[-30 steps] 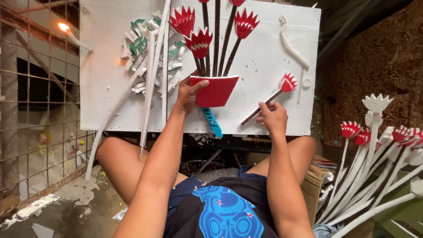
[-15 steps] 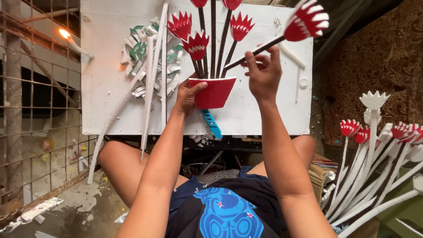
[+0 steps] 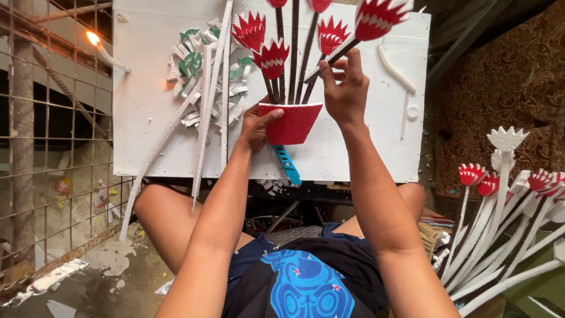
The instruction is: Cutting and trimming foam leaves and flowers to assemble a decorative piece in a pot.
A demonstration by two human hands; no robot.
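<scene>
A white foam board (image 3: pixel 147 106) lies across my knees. On it sits a red foam pot (image 3: pixel 291 122) with several dark-stemmed red flowers (image 3: pixel 272 59) standing up from it. My left hand (image 3: pixel 256 125) grips the pot's left side. My right hand (image 3: pixel 344 88) holds the dark stem of another red-and-white foam flower (image 3: pixel 376 16), its lower end angled toward the pot's mouth. A blue cutter (image 3: pixel 287 164) lies on the board just below the pot.
Green and white foam scraps (image 3: pixel 194 65) and long white foam strips (image 3: pixel 203 118) lie on the board's left. A lit candle (image 3: pixel 97 46) burns by the wire mesh (image 3: pixel 53 147). Finished white-stemmed foam flowers (image 3: pixel 500 200) lean at the right.
My right hand picked the flower up off the board's right side, raised it, and has now swung its stem in toward the pot. My left hand stayed on the pot.
</scene>
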